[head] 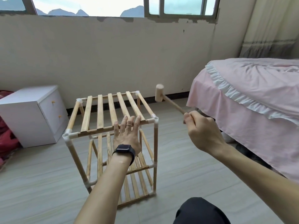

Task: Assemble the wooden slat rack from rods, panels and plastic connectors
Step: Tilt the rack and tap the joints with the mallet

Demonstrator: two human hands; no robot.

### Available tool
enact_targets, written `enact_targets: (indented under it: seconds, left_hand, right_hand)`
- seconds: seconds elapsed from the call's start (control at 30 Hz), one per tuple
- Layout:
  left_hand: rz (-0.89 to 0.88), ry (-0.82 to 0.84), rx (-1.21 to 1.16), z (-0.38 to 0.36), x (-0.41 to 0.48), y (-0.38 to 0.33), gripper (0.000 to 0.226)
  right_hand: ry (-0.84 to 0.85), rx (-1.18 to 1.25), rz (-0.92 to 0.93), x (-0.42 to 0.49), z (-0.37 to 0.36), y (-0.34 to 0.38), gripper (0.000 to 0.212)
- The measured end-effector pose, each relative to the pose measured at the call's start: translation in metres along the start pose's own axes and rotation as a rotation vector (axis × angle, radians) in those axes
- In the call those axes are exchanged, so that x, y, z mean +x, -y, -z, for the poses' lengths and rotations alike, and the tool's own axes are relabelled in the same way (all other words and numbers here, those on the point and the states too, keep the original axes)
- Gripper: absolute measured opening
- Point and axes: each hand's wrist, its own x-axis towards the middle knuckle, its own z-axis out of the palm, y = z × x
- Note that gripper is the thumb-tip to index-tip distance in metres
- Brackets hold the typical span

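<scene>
Bedroom, pale tiled floor [186, 159]. Knee in dark cloth [200, 210] at 5 o'clock, nearest.

Left grip [127, 133]: flat, fingers straight, pressing on the front rail of the top panel.

Right grip [202, 130], 2 o'clock: curled round the handle end of a wooden mallet [159, 92], head raised off the rack's far right corner, not touching.

Rack [100, 110], 12 o'clock: upright on the floor, three slat tiers.

Judged light, rods stiff, slats thin, push-fit joints that may skid on the tile. Hold at rods beside the white connectors [154, 118], not mid-slat.

Far: white cabinet [32, 113] at 10 o'clock, bed [250, 94] at 3 o'clock
</scene>
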Motion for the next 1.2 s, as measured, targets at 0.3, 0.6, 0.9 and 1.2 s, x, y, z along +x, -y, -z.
enact_targets:
  seconds: [0.3,0.6,0.9,1.2]
  left_hand:
    - [0.001,-0.004,0.025,-0.002,0.001,0.0,0.109]
    - [-0.032,-0.069,-0.051,-0.003,-0.002,0.001,0.103]
    - [-0.266,-0.366,-0.151,0.015,-0.057,0.086,0.063]
    - [0.301,0.15,-0.219,0.094,-0.082,0.121,0.106]
  right_hand:
    - [-0.119,0.026,0.068,-0.003,-0.004,-0.001,0.03]
    - [0.127,-0.045,-0.049,-0.005,-0.005,-0.003,0.038]
    - [0.183,0.368,-0.111,0.001,-0.073,0.024,0.033]
    - [0.304,0.338,0.236,0.039,-0.168,0.104,0.036]
